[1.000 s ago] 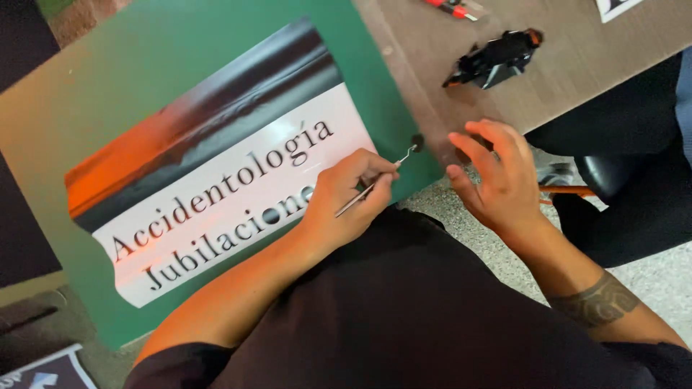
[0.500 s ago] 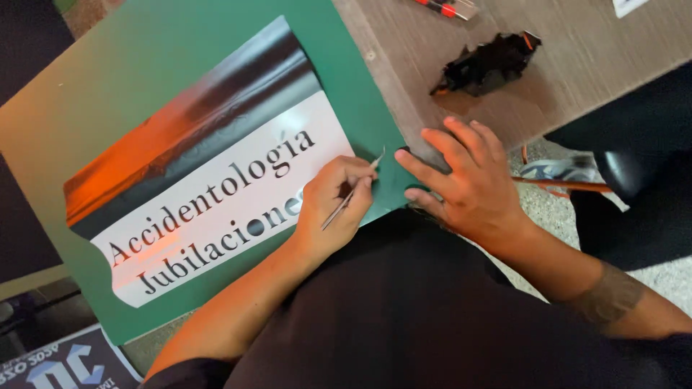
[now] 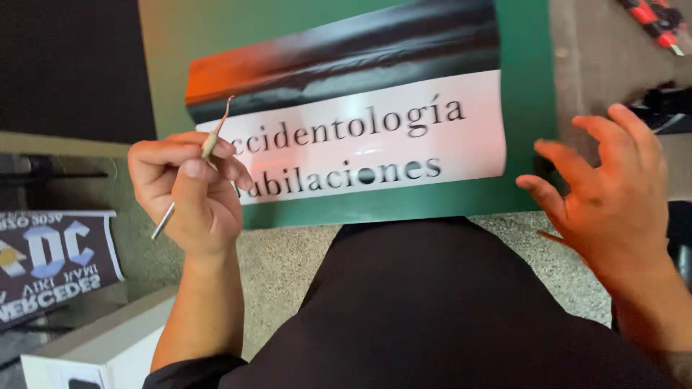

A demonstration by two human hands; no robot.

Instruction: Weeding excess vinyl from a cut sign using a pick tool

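Left hand [image 3: 191,191]: fingers clamped on hooked pick [image 3: 205,151].
Right hand [image 3: 613,191]: fingers spread, steadying green board [image 3: 530,108].
Care: keep tip shallow on vinyl sheet [image 3: 404,144].

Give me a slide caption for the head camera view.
Left hand grips a thin metal pick beside a white lettered sheet on a green board; right hand hovers open.

Open room betw. left hand [image 3: 191,191] and right hand [image 3: 613,194]: sheet [image 3: 375,137] on green board [image 3: 530,108] lies flat, no obstruction. Pick tool [image 3: 209,151] sticks up at sheet's left edge. Far right: red tool [image 3: 652,18], black object [image 3: 667,101] crowd table [image 3: 598,65].
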